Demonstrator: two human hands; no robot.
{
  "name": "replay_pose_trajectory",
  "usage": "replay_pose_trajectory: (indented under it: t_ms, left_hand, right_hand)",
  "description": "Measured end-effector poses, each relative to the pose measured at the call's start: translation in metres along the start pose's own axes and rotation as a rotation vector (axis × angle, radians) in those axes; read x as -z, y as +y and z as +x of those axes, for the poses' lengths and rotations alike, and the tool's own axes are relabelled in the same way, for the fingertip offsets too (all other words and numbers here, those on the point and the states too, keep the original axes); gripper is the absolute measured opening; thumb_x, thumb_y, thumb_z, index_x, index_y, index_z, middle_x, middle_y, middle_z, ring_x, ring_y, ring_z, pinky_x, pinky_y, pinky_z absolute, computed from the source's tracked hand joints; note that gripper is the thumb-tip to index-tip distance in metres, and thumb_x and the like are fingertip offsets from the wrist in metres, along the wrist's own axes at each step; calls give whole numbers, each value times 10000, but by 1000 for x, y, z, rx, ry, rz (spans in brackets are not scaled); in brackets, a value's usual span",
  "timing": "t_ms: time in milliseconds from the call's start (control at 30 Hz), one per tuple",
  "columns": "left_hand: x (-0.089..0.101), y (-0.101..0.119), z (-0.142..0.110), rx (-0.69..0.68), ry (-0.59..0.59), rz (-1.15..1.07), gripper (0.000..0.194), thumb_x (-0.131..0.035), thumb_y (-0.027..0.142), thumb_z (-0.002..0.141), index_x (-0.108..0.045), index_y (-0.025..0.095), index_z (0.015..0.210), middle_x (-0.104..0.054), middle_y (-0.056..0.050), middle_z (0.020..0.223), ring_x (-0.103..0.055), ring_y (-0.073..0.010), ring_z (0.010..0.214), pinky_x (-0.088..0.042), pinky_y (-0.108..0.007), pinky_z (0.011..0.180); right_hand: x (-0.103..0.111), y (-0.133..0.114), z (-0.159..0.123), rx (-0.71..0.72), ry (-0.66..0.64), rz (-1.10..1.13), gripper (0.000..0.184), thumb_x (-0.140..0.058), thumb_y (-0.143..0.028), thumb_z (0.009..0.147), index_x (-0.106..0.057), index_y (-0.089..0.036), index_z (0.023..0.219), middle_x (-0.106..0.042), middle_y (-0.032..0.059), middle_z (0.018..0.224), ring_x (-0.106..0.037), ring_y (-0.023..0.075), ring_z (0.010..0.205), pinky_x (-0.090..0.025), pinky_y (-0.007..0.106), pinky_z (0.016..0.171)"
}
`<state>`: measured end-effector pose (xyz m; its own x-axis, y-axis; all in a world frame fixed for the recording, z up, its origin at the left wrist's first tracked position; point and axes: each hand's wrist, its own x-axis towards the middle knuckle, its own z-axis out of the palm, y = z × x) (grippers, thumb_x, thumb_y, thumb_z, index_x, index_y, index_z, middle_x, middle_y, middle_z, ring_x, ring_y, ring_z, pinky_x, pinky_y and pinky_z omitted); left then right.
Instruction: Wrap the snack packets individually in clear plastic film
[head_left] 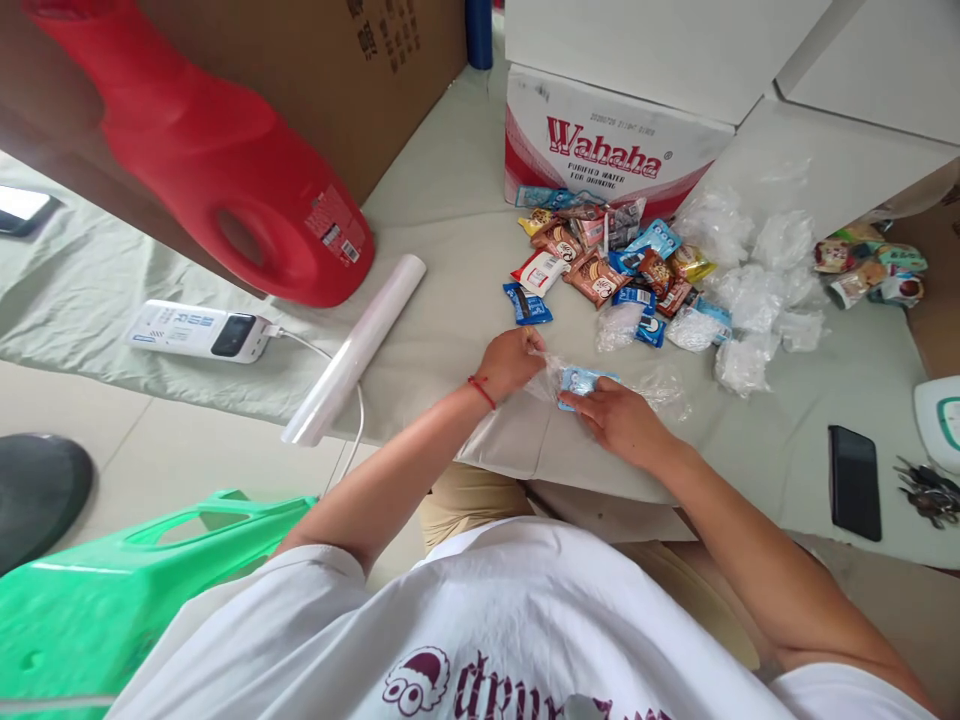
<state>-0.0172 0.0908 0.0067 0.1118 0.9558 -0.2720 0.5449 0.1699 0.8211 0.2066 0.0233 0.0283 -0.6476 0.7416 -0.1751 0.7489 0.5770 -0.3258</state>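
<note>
A light-blue snack packet (577,381) lies near the table's front edge, with clear plastic film about it. My right hand (626,420) grips the packet's near side, its fingers over the top. To its left, my left hand (511,362) pinches a loose end of the clear film (546,378) and holds it out from the packet. More crumpled film (664,393) lies by my right hand. Just beyond my left hand is a small blue packet (528,303). Farther back sits a pile of mixed snack packets (596,278), some with clear film around them.
Crumpled clear plastic bundles (757,290) lie right of the pile, before a Wahaha carton (600,150). At left are a film roll (356,350), a power bank (199,332) with a cable, and a red jug (247,190). A phone (855,483) and keys (928,492) lie right.
</note>
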Motion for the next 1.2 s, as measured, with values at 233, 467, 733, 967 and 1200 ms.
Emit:
replay_pose_trajectory:
  t_ms: [233,467,733,967,1200]
  left_hand:
    - [17,15,-13,224,-244,-471,89,-706,137,751,-624,164,728,-560,32,542,-524,-93,467,-359,-230,497]
    - [-39,47,-36,84,-241,-253,253,-480,172,953,-727,116,967,-756,-88,872,-696,-153,709,-510,-257,618]
    - [-59,46,-49,-170,-66,482,348,-530,232,1000,-776,218,1246,-672,-122,1206,-655,-284,1114,-519,-364,894]
    - [-63,45,-46,-155,4,498,285,-654,321,954,-805,282,1193,-684,-92,1088,-599,-309,1163,-507,-379,941]
    - [-64,44,-37,-17,108,431,709,-815,360,781,-571,239,1436,-536,-141,1396,-494,-351,1315,-451,-453,1065]
  right_hand:
    - [-5,-10,7,-2,-46,-142,486,-439,-172,1050,-597,-226,1506,-705,98,815,-563,263,908,-433,349,814]
    - [-7,-14,-6,42,6,-31,339,-520,-193,1009,-704,-137,1288,-708,159,1111,-549,299,1049,-452,449,948]
    - [32,23,-59,-257,598,566,374,-507,-452,1047,-727,-239,1264,-692,45,864,-625,209,816,-540,383,808]
    - [9,57,-44,-314,428,315,286,-692,-321,909,-772,-227,1168,-722,96,962,-570,286,1029,-476,434,950]
    - [-2,52,-128,-118,157,310,255,-574,-319,993,-798,-268,881,-710,58,847,-612,237,918,-478,393,873]
